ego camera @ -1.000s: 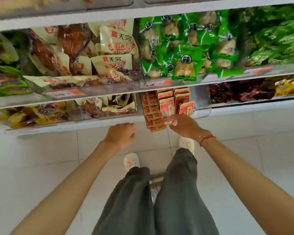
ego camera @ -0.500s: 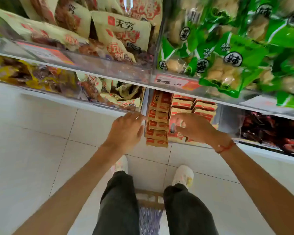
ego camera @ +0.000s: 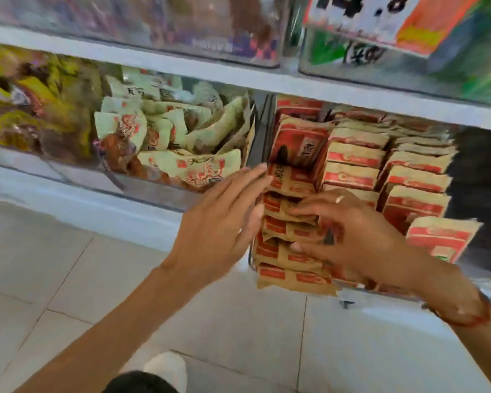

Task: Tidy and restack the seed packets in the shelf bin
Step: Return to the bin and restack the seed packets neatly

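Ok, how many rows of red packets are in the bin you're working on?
3: left row, at the left hand and right hand; middle row beside it; right row beyond. Hands may hide some.

pale tiled floor (ego camera: 68, 279) lies below white shelving (ego camera: 182, 72) under soft, even light.

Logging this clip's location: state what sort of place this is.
Most likely a shop's snack aisle: a price tag on a clear shelf bin, red-and-tan packets in rows, more bagged snacks alongside.

Both hands (ego camera: 281, 234) press the packet stack (ego camera: 291, 225).
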{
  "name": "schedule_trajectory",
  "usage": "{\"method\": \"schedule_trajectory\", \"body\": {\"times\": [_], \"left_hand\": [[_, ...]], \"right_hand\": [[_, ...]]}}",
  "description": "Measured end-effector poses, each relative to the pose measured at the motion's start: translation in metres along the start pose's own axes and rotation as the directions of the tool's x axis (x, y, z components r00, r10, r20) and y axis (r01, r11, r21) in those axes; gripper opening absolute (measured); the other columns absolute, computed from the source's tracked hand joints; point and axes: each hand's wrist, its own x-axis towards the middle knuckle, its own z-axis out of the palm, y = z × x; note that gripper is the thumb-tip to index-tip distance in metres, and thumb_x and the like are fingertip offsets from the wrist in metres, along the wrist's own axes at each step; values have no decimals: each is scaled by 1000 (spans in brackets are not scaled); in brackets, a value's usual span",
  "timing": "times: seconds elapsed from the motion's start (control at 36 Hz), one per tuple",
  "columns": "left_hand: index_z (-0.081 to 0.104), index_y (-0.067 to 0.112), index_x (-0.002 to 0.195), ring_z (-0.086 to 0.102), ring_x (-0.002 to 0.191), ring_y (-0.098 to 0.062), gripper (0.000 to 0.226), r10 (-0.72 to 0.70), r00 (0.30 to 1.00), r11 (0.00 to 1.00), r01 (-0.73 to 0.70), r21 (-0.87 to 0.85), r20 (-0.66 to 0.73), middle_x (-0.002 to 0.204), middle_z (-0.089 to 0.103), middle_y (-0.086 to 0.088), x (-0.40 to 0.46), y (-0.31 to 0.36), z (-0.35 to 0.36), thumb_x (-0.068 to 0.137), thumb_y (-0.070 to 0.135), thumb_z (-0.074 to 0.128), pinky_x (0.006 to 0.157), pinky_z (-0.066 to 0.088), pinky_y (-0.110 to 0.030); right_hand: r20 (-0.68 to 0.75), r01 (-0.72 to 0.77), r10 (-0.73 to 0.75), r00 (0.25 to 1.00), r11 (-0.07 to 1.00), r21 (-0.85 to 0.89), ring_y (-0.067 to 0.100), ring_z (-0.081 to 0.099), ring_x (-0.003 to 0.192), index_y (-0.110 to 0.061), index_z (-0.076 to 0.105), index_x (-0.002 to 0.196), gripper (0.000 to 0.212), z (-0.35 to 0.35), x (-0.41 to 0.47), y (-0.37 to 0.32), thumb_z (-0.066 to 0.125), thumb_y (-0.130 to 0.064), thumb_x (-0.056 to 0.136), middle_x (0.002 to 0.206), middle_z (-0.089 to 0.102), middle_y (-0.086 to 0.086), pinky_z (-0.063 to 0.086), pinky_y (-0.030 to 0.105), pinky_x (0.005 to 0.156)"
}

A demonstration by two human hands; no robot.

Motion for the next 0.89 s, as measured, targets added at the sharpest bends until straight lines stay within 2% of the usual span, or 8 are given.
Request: {"method": "schedule_trajectory", "body": {"times": [0.06, 0.14, 0.25, 0.33, 0.5, 0.61, 0.72, 0.89], "left_hand": [[53, 11, 134, 45, 127, -14, 47, -2, 999, 1000, 1, -26, -32, 142, 50, -2, -1, -2, 3, 102, 32, 26, 105, 31, -23], [53, 20, 135, 42, 129, -7, 46, -11, 999, 999, 10, -38, -32, 144, 47, 8, -4, -7, 6, 100, 38, 28, 103, 29, -17], [61, 24, 122, 56, 114, -9, 40, 12, 994, 1000, -11, 7, -105, 127, 60, 11, -5, -7, 1, 98, 42, 36, 89, 50, -30], [65, 26, 112, 62, 102, -13, 26, -11, 988, 998, 21, 64, -157, 110, 68, 10, -7, 4, -8, 96, 38, 49, 75, 50, -30], [59, 30, 126, 59, 110, -10, 32, -134, 991, 989, 134, 65, -12, 125, 63, 10, -16, 23, -23, 96, 38, 51, 86, 48, -28], [63, 29, 123, 65, 94, -13, 31, -213, 977, 975, 210, -68, -33, 114, 69, 5, -20, 32, -26, 93, 35, 58, 85, 53, -36], [62, 31, 124, 64, 84, -9, 31, -222, 975, 971, 218, -95, -32, 113, 69, 7, -24, 34, -28, 93, 35, 57, 82, 52, -28], [61, 38, 118, 56, 110, -1, 26, -155, 986, 988, 156, 18, -66, 121, 62, 19, -9, 24, -27, 92, 40, 56, 87, 44, -20]], "right_hand": [[-22, 65, -66, 998, 998, -21, -2, 48, 113, -39, 59, 123, 64, 2, 0, 5, 47, -73, 71, 124, 56, -20, 46, 31, 97], [-43, 140, -141, 989, 990, -29, -1, 55, 108, -40, 62, 119, 51, -1, -3, 10, 55, -65, 75, 118, 60, -21, 48, 31, 94], [-127, 168, -174, 976, 984, -57, 6, 65, 87, -32, 74, 92, 29, -4, -11, 6, 64, -52, 73, 98, 68, -16, 54, 34, 78], [-189, 147, -172, 967, 980, -136, 4, 64, 77, -33, 74, 87, 19, 2, -14, 3, 67, -47, 76, 92, 68, -15, 54, 37, 71], [-263, 14, -92, 961, 959, -284, -1, 62, 78, -34, 66, 106, 21, 11, -28, -11, 63, -41, 86, 91, 69, -17, 55, 32, 74], [-344, -54, -89, 935, 920, -388, 7, 62, 86, -30, 64, 115, 25, 5, -29, -25, 54, -37, 93, 100, 70, -11, 48, 25, 73], [-464, -137, -65, 883, 912, -388, 11, 64, 90, -27, 70, 107, 24, -2, -17, -30, 51, -36, 95, 105, 71, -7, 39, 20, 67], [-662, -221, -12, 749, 938, -266, 12, 64, 90, -27, 68, 104, 18, -7, 21, -21, 56, -31, 91, 105, 69, -6, 43, 24, 68]]}}
